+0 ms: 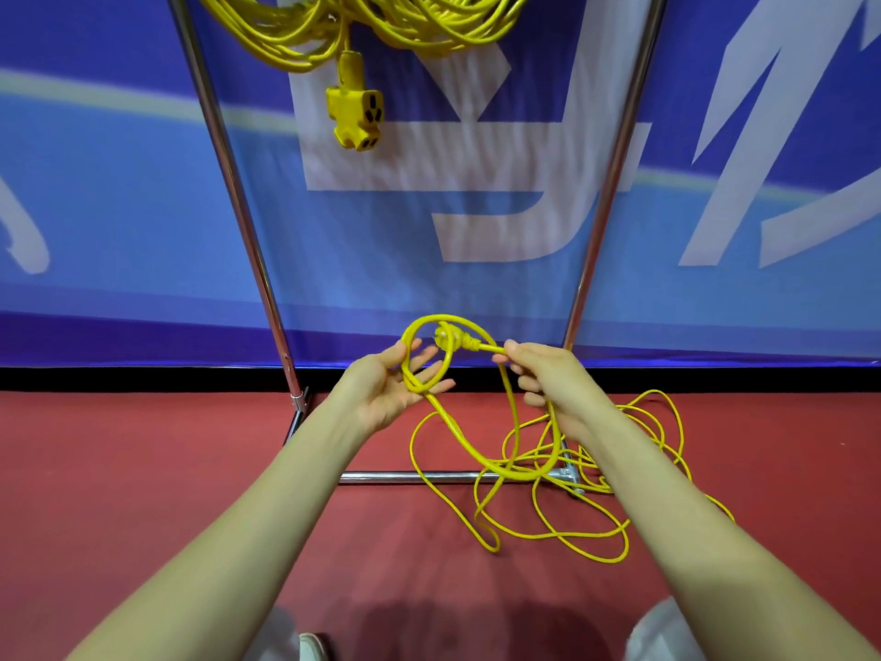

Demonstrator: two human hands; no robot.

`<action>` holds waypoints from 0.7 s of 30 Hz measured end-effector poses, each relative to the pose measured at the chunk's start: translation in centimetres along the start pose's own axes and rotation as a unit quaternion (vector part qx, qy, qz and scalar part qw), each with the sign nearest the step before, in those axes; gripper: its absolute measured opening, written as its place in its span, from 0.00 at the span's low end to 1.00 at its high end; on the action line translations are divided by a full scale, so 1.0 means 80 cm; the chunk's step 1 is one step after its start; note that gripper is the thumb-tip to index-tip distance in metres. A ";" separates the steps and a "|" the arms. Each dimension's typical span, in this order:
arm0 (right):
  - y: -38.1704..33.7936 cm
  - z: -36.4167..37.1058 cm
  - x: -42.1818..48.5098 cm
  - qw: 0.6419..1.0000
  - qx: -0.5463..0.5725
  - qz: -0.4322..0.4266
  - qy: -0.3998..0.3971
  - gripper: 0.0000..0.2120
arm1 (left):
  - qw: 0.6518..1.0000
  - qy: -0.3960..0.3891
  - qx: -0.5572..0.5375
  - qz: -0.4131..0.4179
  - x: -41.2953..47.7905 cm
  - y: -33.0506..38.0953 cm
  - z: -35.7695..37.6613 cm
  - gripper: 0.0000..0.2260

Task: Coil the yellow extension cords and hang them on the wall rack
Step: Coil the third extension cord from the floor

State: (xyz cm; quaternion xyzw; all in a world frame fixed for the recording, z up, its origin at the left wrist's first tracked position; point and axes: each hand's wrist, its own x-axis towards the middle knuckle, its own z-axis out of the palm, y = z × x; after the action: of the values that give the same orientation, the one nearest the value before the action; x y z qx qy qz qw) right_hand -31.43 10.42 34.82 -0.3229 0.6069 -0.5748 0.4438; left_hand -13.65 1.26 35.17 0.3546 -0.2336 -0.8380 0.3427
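A loose yellow extension cord [558,469] lies tangled on the red floor, and its plug end [450,340] is lifted between my hands. My left hand [395,384] is palm-up with straight fingers, and a small loop of the cord rests over them. My right hand [543,374] pinches the cord just behind the plug, and another strand runs down past its lower fingers. Higher up, coiled yellow cords [362,26] hang from the rack, with a yellow multi-outlet socket [355,114] dangling below them.
Two chrome rack posts [238,202] [610,183] slant up in front of a blue banner wall [119,207]. A chrome base bar [410,478] lies on the floor under the tangle. My shoe tip [312,648] shows at the bottom edge.
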 end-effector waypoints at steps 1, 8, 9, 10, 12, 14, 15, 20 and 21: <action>-0.001 0.001 -0.002 0.998 0.043 0.019 -0.031 0.11 | 1.000 -0.004 0.009 -0.005 -0.001 -0.003 0.001 0.11; 0.007 0.022 -0.007 0.994 -0.090 -0.024 -0.059 0.17 | 0.998 -0.041 0.029 0.035 -0.006 -0.016 0.007 0.07; 0.009 0.027 -0.006 0.992 -0.109 -0.023 -0.050 0.17 | 0.998 -0.047 0.025 0.040 -0.007 -0.017 0.008 0.07; 0.011 0.031 -0.005 0.990 -0.133 -0.021 -0.037 0.17 | 0.997 -0.058 0.022 0.040 -0.009 -0.019 0.010 0.07; 0.016 0.041 -0.003 0.990 -0.136 -0.024 -0.002 0.13 | 0.996 -0.086 0.013 0.026 -0.017 -0.022 0.018 0.09; 0.015 0.045 -0.003 0.993 -0.096 -0.040 0.047 0.08 | 0.995 -0.097 -0.014 0.010 -0.023 -0.025 0.029 0.10; 0.013 0.046 -0.005 0.995 -0.065 -0.051 0.062 0.06 | 0.995 -0.091 -0.031 0.013 -0.023 -0.025 0.033 0.11; 0.001 0.037 -0.010 0.977 -0.131 -0.159 0.044 0.04 | 0.990 -0.070 0.028 0.121 -0.017 -0.020 0.025 0.09; 0.001 0.035 -0.011 0.964 -0.173 -0.204 0.008 0.05 | 0.985 -0.073 0.072 0.137 -0.016 -0.023 0.021 0.08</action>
State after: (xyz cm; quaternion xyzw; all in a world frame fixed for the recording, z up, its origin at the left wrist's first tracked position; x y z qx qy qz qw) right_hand -28.55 10.11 35.03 -0.5073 0.6221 -0.5415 0.2498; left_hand -15.01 3.65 35.61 0.2809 -0.3639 -0.7878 0.4099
